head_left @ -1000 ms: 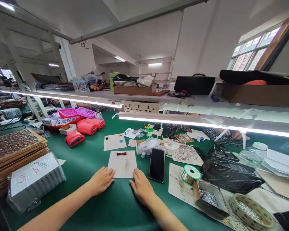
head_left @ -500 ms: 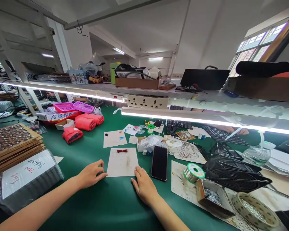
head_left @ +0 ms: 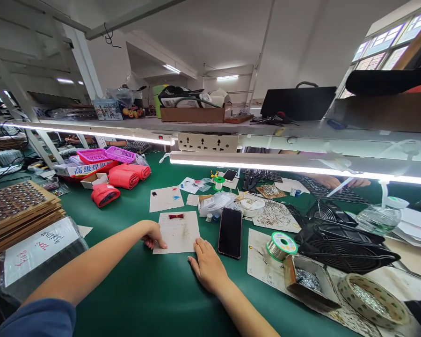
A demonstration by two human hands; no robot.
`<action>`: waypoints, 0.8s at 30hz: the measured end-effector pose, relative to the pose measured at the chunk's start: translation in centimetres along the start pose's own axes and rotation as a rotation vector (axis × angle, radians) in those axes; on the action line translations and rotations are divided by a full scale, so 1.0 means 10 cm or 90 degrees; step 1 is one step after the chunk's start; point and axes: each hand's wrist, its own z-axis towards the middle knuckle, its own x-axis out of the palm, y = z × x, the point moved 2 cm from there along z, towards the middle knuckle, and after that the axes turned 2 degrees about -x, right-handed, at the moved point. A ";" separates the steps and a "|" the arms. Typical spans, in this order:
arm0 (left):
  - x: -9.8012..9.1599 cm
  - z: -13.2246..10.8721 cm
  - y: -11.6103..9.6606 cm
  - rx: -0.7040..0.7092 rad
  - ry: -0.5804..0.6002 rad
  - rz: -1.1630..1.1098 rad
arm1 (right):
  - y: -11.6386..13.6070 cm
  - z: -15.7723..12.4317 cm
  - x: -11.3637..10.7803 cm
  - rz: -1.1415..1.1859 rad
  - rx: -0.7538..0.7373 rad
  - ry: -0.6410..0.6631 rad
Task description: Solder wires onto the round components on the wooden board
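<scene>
The left hand and right hand are apart on the green bench, on either side of a white card. The left fingers curl down at the card's left edge; whether they pinch it, I cannot tell. The right hand lies flat and open, its fingertips at the card's lower edge. A small red bundle sits near the card's top edge.

Just right of the card lies a black phone. Further right are a solder spool, a metal tray of silver bits and a tape roll. To the left, wooden trays of round parts are stacked beside a bagged, labelled pack.

Beyond the card are a second marked card, a small white box, red rolls and pink baskets. Black fan guards sit before a water bottle. Farthest off, a co-worker's hands rest across the bench under a lamp.
</scene>
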 end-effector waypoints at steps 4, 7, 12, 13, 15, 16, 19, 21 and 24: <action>-0.05 0.02 0.01 -0.031 0.048 0.016 | 0.00 0.00 0.00 0.007 -0.008 0.000; -0.05 0.03 0.05 -0.035 0.068 0.019 | 0.00 -0.01 0.01 0.012 -0.010 -0.002; -0.04 0.06 0.09 -0.034 0.078 0.016 | 0.00 0.00 0.02 0.023 -0.013 -0.006; -0.04 0.06 0.09 -0.032 0.075 0.015 | 0.00 0.00 0.02 0.025 -0.014 -0.006; -0.04 0.04 0.10 -0.023 0.065 0.010 | 0.00 0.00 0.01 0.030 -0.016 -0.009; -0.05 0.02 0.11 -0.015 0.055 0.007 | 0.01 0.00 0.01 0.031 -0.016 -0.011; -0.05 -0.09 0.16 0.030 -0.005 -0.001 | 0.01 -0.01 -0.01 0.035 -0.016 -0.019; -0.01 -0.16 0.18 0.080 -0.090 -0.007 | 0.02 -0.01 -0.01 0.037 -0.014 -0.027; 0.15 -0.25 0.16 0.177 -0.303 -0.024 | 0.02 -0.03 0.00 0.040 -0.015 -0.047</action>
